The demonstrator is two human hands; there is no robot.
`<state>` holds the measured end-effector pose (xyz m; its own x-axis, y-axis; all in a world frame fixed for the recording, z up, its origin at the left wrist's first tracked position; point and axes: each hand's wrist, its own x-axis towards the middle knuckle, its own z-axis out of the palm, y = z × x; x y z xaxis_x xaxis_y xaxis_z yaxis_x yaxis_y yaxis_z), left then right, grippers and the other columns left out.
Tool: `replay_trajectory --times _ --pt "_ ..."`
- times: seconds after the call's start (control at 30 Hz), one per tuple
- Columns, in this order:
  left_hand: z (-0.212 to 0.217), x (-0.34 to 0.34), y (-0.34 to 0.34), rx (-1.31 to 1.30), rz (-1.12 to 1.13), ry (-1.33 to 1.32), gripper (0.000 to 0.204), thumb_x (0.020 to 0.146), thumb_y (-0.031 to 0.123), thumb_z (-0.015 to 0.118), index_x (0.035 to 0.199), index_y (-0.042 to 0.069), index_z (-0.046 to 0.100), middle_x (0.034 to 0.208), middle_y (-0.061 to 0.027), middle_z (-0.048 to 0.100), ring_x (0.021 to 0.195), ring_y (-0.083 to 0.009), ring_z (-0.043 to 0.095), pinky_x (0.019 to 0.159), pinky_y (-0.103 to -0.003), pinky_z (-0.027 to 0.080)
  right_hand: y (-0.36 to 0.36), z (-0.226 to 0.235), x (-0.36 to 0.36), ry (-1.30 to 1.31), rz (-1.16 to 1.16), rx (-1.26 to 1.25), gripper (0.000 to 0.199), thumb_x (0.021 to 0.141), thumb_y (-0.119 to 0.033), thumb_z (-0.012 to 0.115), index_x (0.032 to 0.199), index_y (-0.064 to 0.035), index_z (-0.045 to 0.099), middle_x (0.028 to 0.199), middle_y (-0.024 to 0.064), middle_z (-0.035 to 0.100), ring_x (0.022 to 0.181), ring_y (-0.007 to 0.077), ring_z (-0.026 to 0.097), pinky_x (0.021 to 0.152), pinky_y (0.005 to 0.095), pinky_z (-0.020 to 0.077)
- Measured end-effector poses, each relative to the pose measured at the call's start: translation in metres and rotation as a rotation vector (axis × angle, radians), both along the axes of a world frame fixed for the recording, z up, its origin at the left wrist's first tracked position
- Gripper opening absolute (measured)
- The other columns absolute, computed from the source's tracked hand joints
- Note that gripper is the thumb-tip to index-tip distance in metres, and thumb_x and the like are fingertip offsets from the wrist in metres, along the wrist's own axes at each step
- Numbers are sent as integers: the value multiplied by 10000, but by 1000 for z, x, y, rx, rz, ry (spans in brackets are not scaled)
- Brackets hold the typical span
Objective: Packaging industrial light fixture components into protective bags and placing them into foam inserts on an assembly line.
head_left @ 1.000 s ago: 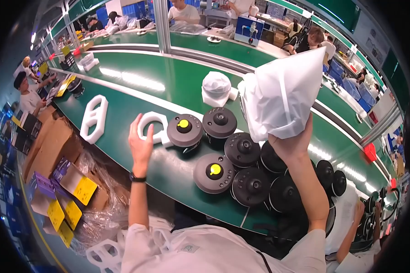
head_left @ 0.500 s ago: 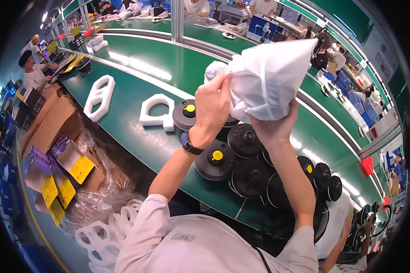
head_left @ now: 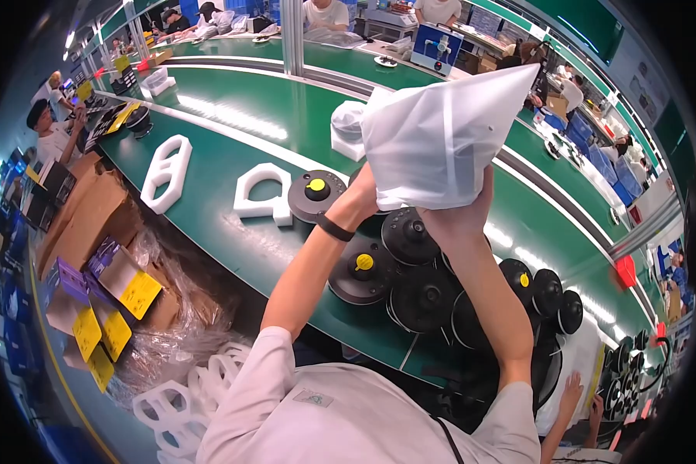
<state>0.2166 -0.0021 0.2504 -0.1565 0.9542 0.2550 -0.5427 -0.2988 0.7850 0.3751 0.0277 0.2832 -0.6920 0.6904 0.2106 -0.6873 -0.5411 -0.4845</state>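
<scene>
A white, translucent bag [head_left: 441, 139] is held up over the bench between both my hands, its pointed corner at the upper right. What it contains, if anything, is hidden. My left hand [head_left: 366, 192] grips its lower left edge, with the fingers partly behind the bag. My right hand [head_left: 460, 220] supports it from below, fingers wrapped up its right side. Beneath my forearms stand several black round units, one with a yellow sticker [head_left: 363, 267]. Left of them lies a white foam frame [head_left: 261, 195]. Farther left is a longer foam frame [head_left: 166, 174] with two openings.
A white-wrapped object [head_left: 349, 124] sits beyond the bag on the green conveyor [head_left: 232, 85]. Purple and yellow boxes [head_left: 127, 282], clear plastic film and foam pieces [head_left: 166, 410] fill the lower left. Another person's hand [head_left: 571, 390] is at lower right; a metal post [head_left: 292, 39] rises behind.
My left hand has moved down from the bag's upper left side to its lower edge. The bag now hangs smoother and wider, and the white-wrapped object behind shows more.
</scene>
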Motion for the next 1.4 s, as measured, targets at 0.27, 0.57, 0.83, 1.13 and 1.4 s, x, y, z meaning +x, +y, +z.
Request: replay_trajectory --times 0.27,0.57,0.83,1.13,1.4 --pt "27 -18 12 254 464 483 188 930 66 655 1038 -73 720 906 -43 747 807 -93 655 723 -253 528 22 -25 21 93 160 54 533 1050 -513 407 1436 -162 513 1416 36 582 1295 245 574 1063 448 492" --pt "129 -3 -16 430 379 944 273 926 181 726 826 -42 605 628 -70 401 621 -73 368 531 -287 320 8 -20 48 -23 -2 26 688 997 -630 440 1537 -206 386 1542 46 467 1380 258 505 1120 455 458" --pt "214 47 -33 763 880 1201 114 933 130 658 929 16 649 672 -184 580 583 -278 618 536 -373 448 -30 -11 79 -48 140 -10 791 1003 -627 437 1558 -76 323 1546 196 421 1374 422 474 1143 529 421" --pt "243 104 -32 1164 1283 1614 111 925 26 588 913 -47 670 608 -189 596 493 -305 584 464 -398 452 -9 39 150 -384 -722 696 1087 926 -785 438 1563 66 208 1577 172 361 1425 306 396 1179 480 307" --pt "218 6 -47 1232 497 1408 201 906 175 704 1030 17 698 823 -126 662 707 -212 650 629 -316 501 -8 137 47 -556 -476 1195 280 975 -152 463 900 -24 700 835 104 697 796 211 674 796 313 525"
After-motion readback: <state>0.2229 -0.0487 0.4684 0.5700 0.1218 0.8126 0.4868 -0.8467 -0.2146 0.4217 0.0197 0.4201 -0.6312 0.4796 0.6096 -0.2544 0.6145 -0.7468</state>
